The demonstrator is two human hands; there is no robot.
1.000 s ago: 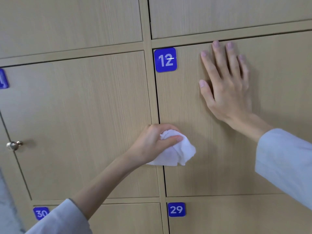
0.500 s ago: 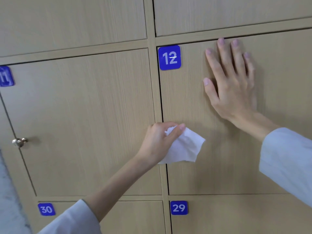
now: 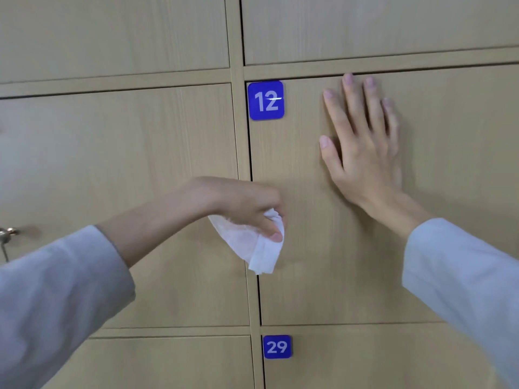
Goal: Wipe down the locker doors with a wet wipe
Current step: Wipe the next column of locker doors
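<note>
Hands: left hand [image 3: 238,206] pinching one wet wipe [image 3: 252,245], right hand [image 3: 362,141] spread flat on locker door [image 3: 323,276].

Six locker doors show on the wooden wall: two along the top edge, two in the middle row, two along the bottom edge. Two blue number plates are fixed to them, the 12 plate [image 3: 266,100] at a door's upper left corner and the 29 plate [image 3: 277,346] below it. One metal knob [image 3: 7,233] sits at the far left edge. Two hands are up, and one white wipe [image 3: 252,242].
</note>
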